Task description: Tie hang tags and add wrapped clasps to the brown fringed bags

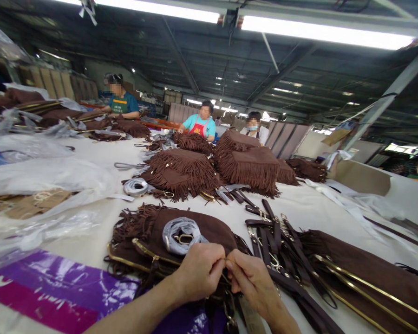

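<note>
My left hand [205, 266] and my right hand [249, 278] meet at the front middle, fingertips pinched together. Whatever lies between them is too small or hidden to make out. Just beyond and under them lies a dark brown fringed bag [209, 226] with gold zips along its near edge. On it rests a coiled strap in clear wrap [183, 235], a gold ring showing at its centre. Dark straps with metal clips [271, 241] are heaped to the right of my right hand. Below my hands, dark strap ends and metal fittings hang partly hidden.
Fringed brown bags [249, 162] are piled farther back. Another gold-zipped bag [369, 273] lies at right. A purple plastic packet [66, 287] is at front left, near brown paper tags [38, 203] under clear film. Several people work across the table [101, 155].
</note>
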Demonstrator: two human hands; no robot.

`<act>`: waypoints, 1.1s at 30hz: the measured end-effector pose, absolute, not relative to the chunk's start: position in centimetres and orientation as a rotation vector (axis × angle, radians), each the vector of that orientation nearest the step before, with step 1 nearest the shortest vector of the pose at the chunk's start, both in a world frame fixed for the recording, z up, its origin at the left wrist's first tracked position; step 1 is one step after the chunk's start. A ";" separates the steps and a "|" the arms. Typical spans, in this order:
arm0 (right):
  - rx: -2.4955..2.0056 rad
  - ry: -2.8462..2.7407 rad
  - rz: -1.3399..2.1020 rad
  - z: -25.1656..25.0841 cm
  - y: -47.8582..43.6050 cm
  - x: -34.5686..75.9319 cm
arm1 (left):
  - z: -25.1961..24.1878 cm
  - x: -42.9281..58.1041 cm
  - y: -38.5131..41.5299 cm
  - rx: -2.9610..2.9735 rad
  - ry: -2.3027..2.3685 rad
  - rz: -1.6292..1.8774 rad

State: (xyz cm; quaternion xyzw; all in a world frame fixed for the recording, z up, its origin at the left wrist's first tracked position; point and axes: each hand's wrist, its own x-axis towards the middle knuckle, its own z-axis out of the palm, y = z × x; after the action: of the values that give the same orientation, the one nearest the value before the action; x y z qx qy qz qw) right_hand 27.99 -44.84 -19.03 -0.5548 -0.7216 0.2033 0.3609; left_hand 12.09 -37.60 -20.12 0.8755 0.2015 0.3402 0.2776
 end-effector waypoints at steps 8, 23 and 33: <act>-1.495 -1.771 0.191 -17.5 -44.0 28.0 | -16.1 8.4 -36.8 2.182 0.587 1.125; -1.685 -2.263 -0.121 -16.1 -39.3 23.4 | -19.0 1.7 -37.1 2.934 1.118 0.451; -1.394 -2.496 0.263 -16.0 -47.7 23.7 | -15.0 3.0 -34.5 2.824 1.178 0.585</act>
State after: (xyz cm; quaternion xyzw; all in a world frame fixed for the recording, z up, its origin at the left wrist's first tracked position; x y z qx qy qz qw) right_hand 23.68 -47.71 -15.97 -0.4809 -0.8615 0.0909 0.1348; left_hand 2.99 -34.54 -15.04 0.9064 0.3781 0.1877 0.0135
